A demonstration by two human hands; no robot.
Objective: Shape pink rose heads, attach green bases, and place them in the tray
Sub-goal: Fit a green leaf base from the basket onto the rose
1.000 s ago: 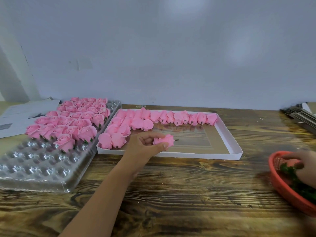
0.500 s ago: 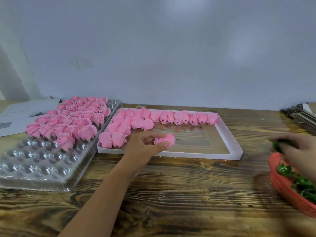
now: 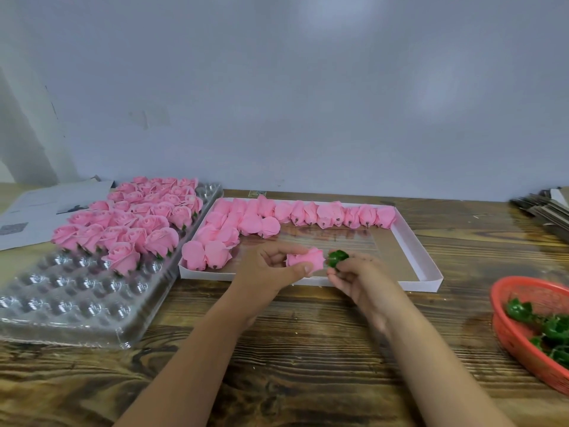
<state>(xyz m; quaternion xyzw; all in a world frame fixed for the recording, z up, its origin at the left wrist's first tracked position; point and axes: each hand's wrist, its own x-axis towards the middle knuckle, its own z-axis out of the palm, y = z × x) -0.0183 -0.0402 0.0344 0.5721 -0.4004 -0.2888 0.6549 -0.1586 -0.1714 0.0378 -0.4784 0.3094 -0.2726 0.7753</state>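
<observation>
The wooden table (image 3: 308,365) is closest, with two bare arms reaching across it. The left hand (image 3: 271,269) has its fingers and thumb curled round a pink rose head (image 3: 306,257), which lies on its side. The right hand (image 3: 354,272) pinches a green base (image 3: 337,257) in its fingertips, right beside the end of the rose. The picture does not show whether the two are touching yet. Both are held just over the front edge of the white box (image 3: 428,272).

The rose looks very light and soft, with thin petals that could crush or bend. It seems best held gently round the middle, not by the petal tips. The base looks small and light too, so a pinch at its edge should do.

At the right sits a red basket (image 3: 505,331) with more green bases in it. At the left is the clear tray (image 3: 77,309), with empty cups in front and finished roses (image 3: 132,220) further back. The white box holds more plain pink rose heads (image 3: 308,212) along its far side.
</observation>
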